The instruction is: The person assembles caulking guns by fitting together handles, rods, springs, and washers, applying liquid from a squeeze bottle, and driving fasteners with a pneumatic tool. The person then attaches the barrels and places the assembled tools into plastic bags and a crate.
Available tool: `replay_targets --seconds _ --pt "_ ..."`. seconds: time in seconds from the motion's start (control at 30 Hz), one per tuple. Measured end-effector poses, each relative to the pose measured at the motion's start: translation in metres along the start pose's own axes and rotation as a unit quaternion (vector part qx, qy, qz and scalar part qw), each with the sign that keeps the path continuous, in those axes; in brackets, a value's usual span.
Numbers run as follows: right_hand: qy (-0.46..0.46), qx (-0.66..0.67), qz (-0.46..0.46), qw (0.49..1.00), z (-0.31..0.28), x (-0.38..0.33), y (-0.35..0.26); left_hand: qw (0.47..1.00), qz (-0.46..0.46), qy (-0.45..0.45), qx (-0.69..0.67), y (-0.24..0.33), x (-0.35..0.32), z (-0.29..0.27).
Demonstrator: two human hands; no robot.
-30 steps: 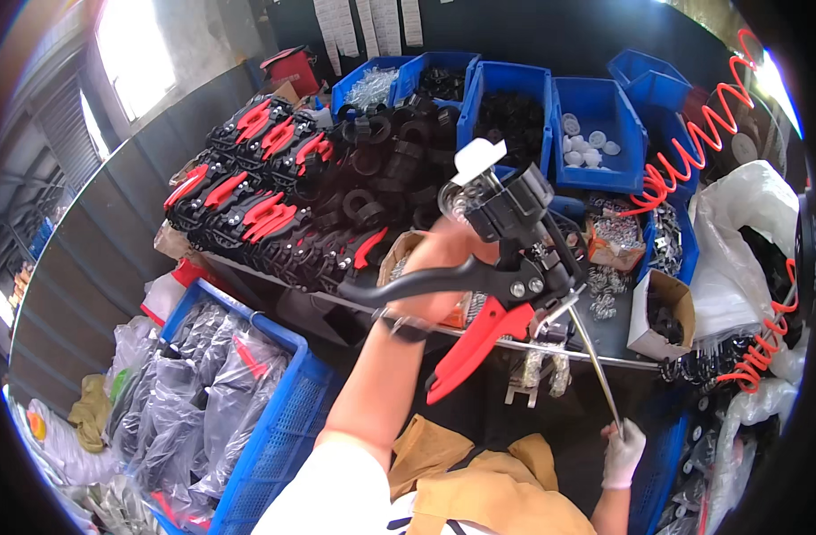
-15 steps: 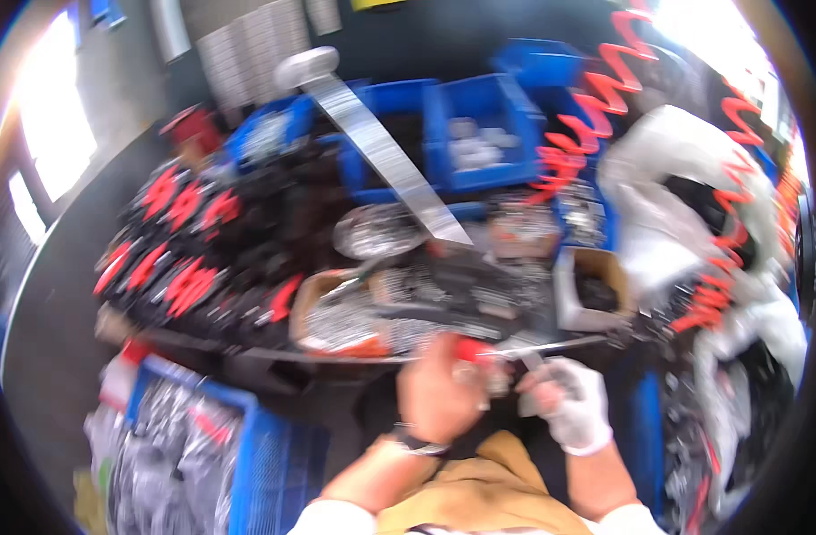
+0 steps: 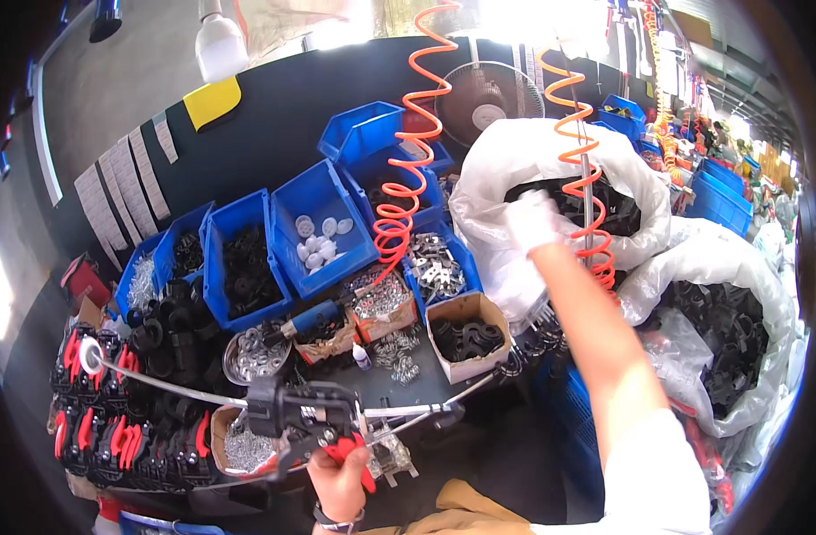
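Observation:
My left hand is closed around the red-and-black handle of a bar clamp. Its long metal bar slants up to the left and ends in a pale round piece. My right hand, in a white glove, is stretched out to the mouth of a white sack. Black plastic parts fill that sack. Motion smears the glove, so its fingers and anything in them cannot be made out.
Blue bins with small parts line the bench back. Red-handled black clamp parts lie left. Orange coiled hoses hang above. A second white sack stands right. A small carton of black pieces sits near the bench edge.
My view has swung right. My right hand has left the clamp and reached forward to the sack. The clamp, still in my left hand, has turned so its bar points left.

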State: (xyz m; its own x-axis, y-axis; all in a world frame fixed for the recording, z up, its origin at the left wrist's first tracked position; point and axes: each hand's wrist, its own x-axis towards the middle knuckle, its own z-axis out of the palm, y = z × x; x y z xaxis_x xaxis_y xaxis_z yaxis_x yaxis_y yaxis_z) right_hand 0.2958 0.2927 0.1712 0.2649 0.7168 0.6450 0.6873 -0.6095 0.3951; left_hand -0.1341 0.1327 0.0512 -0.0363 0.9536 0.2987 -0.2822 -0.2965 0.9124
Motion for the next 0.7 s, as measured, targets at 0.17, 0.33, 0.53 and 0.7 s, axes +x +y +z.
replay_targets --seconds 0.17,0.33,0.53,0.7 --pt "-0.262 0.127 0.241 0.926 0.087 0.056 0.061 0.991 -0.102 -0.071 0.051 -0.001 -0.030 -0.005" --pt "-0.240 0.082 0.120 0.960 0.083 0.060 0.084 0.980 -0.098 -0.157 0.070 0.003 -0.030 -0.001" --pt "-0.043 0.199 -0.038 0.978 0.036 0.023 0.051 0.955 -0.224 -0.191 0.041 -0.017 -0.021 0.012" --pt "0.070 0.710 0.099 0.694 -0.031 -0.058 0.039 0.923 -0.207 -0.317 -0.076 -0.037 -0.003 0.024"
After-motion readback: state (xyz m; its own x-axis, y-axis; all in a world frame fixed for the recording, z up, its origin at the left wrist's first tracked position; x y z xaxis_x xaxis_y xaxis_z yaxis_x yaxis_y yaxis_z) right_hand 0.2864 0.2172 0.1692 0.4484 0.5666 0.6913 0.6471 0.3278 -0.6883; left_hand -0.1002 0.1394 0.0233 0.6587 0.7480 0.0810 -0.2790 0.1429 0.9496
